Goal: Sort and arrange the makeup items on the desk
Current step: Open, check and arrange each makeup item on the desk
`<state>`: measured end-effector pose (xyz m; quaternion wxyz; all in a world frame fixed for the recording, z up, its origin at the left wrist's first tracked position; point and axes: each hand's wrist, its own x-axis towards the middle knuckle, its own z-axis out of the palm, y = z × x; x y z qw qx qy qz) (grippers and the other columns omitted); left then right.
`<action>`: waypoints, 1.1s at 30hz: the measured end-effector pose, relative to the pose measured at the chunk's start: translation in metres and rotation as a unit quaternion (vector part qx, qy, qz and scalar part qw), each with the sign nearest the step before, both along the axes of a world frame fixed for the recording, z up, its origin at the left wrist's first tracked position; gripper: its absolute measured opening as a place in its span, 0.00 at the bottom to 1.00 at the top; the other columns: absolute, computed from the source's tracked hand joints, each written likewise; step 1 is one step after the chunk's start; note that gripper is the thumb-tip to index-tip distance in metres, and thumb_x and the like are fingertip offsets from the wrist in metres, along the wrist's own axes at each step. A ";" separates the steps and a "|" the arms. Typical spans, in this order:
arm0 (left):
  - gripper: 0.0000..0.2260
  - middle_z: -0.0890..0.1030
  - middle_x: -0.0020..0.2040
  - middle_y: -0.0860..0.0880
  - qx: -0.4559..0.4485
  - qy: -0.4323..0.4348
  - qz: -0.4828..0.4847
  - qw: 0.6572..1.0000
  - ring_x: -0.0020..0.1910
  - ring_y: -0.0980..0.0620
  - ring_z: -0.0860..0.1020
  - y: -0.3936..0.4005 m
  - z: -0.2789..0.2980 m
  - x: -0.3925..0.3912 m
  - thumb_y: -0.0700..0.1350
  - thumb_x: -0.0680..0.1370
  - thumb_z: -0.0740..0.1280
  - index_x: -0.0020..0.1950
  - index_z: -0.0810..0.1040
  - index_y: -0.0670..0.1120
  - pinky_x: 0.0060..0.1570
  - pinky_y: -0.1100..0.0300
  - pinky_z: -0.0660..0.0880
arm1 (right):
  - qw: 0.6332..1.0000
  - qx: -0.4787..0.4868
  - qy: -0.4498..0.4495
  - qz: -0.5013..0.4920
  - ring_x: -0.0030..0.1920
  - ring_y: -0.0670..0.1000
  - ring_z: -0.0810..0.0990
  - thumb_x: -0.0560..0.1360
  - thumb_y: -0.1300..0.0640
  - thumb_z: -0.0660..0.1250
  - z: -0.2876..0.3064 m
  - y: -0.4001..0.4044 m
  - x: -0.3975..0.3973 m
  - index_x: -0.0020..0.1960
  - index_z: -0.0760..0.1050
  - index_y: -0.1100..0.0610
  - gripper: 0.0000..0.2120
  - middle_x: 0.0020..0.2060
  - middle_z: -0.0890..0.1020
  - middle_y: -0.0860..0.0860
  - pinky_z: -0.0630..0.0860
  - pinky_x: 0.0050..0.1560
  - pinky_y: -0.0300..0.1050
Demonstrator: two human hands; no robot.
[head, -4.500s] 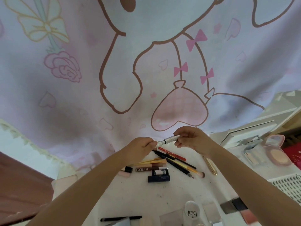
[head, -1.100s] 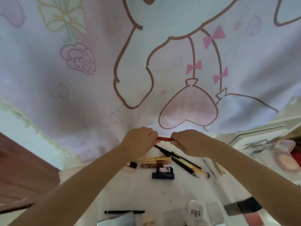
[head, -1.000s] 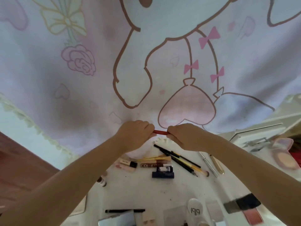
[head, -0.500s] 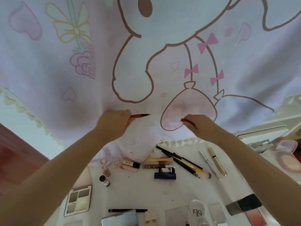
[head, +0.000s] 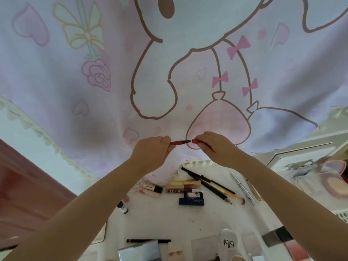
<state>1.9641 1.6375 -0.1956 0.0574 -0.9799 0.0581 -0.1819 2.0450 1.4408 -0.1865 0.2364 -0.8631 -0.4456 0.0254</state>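
My left hand (head: 150,153) grips a red liner pen (head: 178,142) whose dark tip points right. My right hand (head: 214,147) pinches the pen's red cap (head: 195,141), its open end almost touching the tip. Both hands are raised above the white desk (head: 207,221). Below them lie black pencils and a yellow brush (head: 211,185), a brown tube (head: 180,190), a navy lipstick box (head: 191,201), a silver pen (head: 243,189) and a gold tube (head: 254,191).
A cartoon-print curtain (head: 169,72) hangs behind the desk. Pink concealer tubes (head: 150,190) and a small bottle (head: 122,207) lie at left. A white round compact (head: 228,242), a black pencil (head: 148,240) and a flat brush (head: 276,238) lie in front; a pink powder compact (head: 333,181) sits at right.
Half a second ago the pen and its cap were pulled far apart; now my hands have come back together, with the cap's mouth at the pen tip. The view also tilted down a little.
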 end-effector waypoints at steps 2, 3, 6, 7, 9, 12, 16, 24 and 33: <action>0.17 0.60 0.26 0.56 0.000 0.019 -0.001 1.000 0.19 0.58 0.58 -0.003 0.002 -0.001 0.51 0.77 0.54 0.33 0.71 0.46 0.21 0.73 0.45 | 1.000 0.000 0.005 -0.003 0.34 0.40 0.66 0.80 0.58 0.54 0.000 -0.002 0.000 0.60 0.74 0.61 0.14 0.34 0.66 0.43 0.64 0.38 0.31; 0.16 0.60 0.26 0.56 0.004 0.010 -0.004 1.000 0.20 0.58 0.58 -0.004 0.000 -0.001 0.51 0.77 0.55 0.33 0.72 0.45 0.22 0.73 0.44 | 1.000 -0.002 0.009 -0.003 0.34 0.40 0.66 0.80 0.58 0.54 -0.001 -0.003 0.000 0.60 0.74 0.60 0.14 0.35 0.67 0.44 0.65 0.38 0.31; 0.17 0.69 0.30 0.52 -0.011 0.005 -0.018 1.000 0.25 0.54 0.65 -0.008 -0.011 0.001 0.51 0.81 0.54 0.41 0.74 0.42 0.22 0.69 0.53 | 1.000 -0.022 0.021 -0.001 0.38 0.44 0.68 0.80 0.59 0.55 -0.001 -0.004 0.000 0.61 0.74 0.59 0.14 0.36 0.68 0.45 0.65 0.39 0.29; 0.17 0.71 0.33 0.51 -0.015 0.012 -0.016 1.000 0.28 0.54 0.66 -0.011 -0.011 0.000 0.51 0.81 0.52 0.44 0.74 0.42 0.23 0.67 0.57 | 0.999 -0.029 0.029 0.001 0.39 0.46 0.69 0.80 0.59 0.55 -0.001 -0.004 -0.001 0.60 0.74 0.59 0.14 0.37 0.69 0.45 0.65 0.39 0.30; 0.15 0.75 0.42 0.50 -0.059 0.068 -0.011 0.996 0.36 0.55 0.69 -0.018 -0.009 0.000 0.50 0.82 0.49 0.54 0.71 0.44 0.34 0.65 0.67 | 0.997 -0.020 0.069 -0.010 0.39 0.47 0.70 0.80 0.60 0.56 0.000 -0.004 -0.001 0.60 0.74 0.59 0.13 0.38 0.72 0.48 0.67 0.40 0.33; 0.12 0.77 0.53 0.48 -0.181 0.141 -0.004 0.973 0.43 0.56 0.71 -0.029 -0.008 0.001 0.45 0.82 0.51 0.62 0.69 0.44 0.47 0.67 0.69 | 0.962 0.106 0.241 -0.072 0.35 0.48 0.75 0.78 0.63 0.58 -0.004 -0.006 0.000 0.55 0.72 0.55 0.08 0.38 0.77 0.52 0.75 0.43 0.40; 0.15 0.76 0.59 0.47 -0.315 0.178 0.019 0.932 0.54 0.53 0.76 -0.036 -0.015 0.001 0.40 0.81 0.55 0.68 0.64 0.44 0.57 0.64 0.71 | 0.756 0.375 0.518 -0.139 0.28 0.49 0.76 0.75 0.71 0.60 -0.022 -0.006 -0.002 0.49 0.72 0.61 0.07 0.28 0.75 0.53 0.80 0.35 0.41; 0.16 0.77 0.61 0.47 -0.390 0.223 0.024 0.893 0.58 0.51 0.76 -0.059 -0.046 -0.001 0.40 0.80 0.58 0.68 0.64 0.45 0.58 0.63 0.71 | 0.600 0.422 0.636 -0.238 0.30 0.48 0.75 0.77 0.62 0.62 -0.070 -0.003 -0.020 0.42 0.76 0.62 0.07 0.28 0.77 0.51 0.76 0.34 0.39; 0.16 0.75 0.61 0.52 -0.388 0.323 0.021 0.863 0.55 0.53 0.76 -0.072 -0.105 -0.001 0.46 0.80 0.59 0.67 0.65 0.47 0.54 0.60 0.74 | 0.710 0.256 0.529 -0.387 0.33 0.51 0.77 0.79 0.59 0.58 -0.111 -0.033 -0.003 0.44 0.72 0.63 0.09 0.34 0.77 0.54 0.78 0.42 0.45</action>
